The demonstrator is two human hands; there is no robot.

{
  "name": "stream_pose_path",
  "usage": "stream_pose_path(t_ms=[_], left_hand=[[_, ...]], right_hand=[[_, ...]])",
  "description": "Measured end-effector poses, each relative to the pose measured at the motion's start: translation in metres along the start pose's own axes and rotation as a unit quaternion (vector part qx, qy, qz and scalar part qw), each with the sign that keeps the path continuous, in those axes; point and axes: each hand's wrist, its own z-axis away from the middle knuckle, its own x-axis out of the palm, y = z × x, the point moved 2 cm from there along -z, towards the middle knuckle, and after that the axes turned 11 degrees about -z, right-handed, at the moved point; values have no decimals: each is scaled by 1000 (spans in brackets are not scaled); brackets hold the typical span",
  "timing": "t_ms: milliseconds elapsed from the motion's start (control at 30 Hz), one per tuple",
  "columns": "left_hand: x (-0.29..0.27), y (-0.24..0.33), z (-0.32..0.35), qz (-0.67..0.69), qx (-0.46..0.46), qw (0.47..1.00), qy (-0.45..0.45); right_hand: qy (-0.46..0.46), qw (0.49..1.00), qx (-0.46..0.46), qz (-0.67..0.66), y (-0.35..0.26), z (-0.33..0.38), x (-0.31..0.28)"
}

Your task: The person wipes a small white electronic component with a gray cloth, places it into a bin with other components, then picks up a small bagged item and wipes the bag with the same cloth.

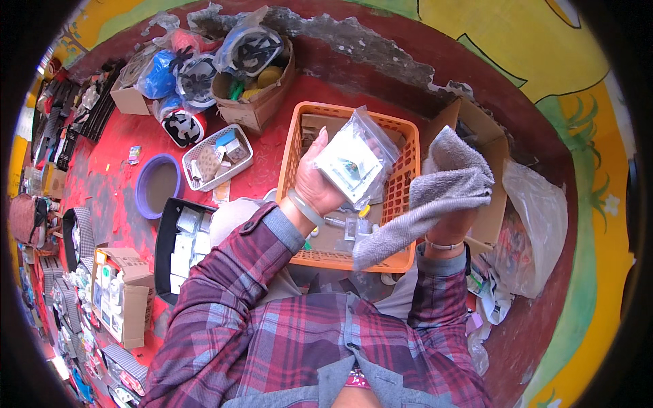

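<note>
Head view: I have the left hand [320, 182] cradling a square, clear plastic packet with white contents [350, 163], palm up, above the orange lattice-sided plastic basket [294, 143] — fingers mostly hidden behind it. The right hand [452, 228] holds a grey terry-cloth towel [452, 178], fingertips buried in its folds. I'd keep the packet flat and gather the towel's dangling end — light pressure, since thin plastic could crease.

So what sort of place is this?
Perhaps a little shop or its storage corner. Some clues: what look like helmets in plastic bags, a cardboard box packed with small goods, and the clear packet in the person's left hand.
</note>
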Motion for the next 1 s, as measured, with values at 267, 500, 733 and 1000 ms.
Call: stream_pose_path(t_ms=[267, 500, 733, 1000], left_hand=[[-12, -28, -3, -42, -12, 999, -8], [-22, -36, -4, -140, 55, 988, -34], [-6, -36, -2, -293, 73, 942, -144], [-12, -40, -3, -350, -22, 921, -172]], right_hand=[[-6, 967, 214, -137, 84, 16, 68], [-107, 970, 157, -152, 104, 19, 46], [-84, 870, -31, 485, 82, 10, 37], [-11, 970, -2, 243, 75, -14, 2]])
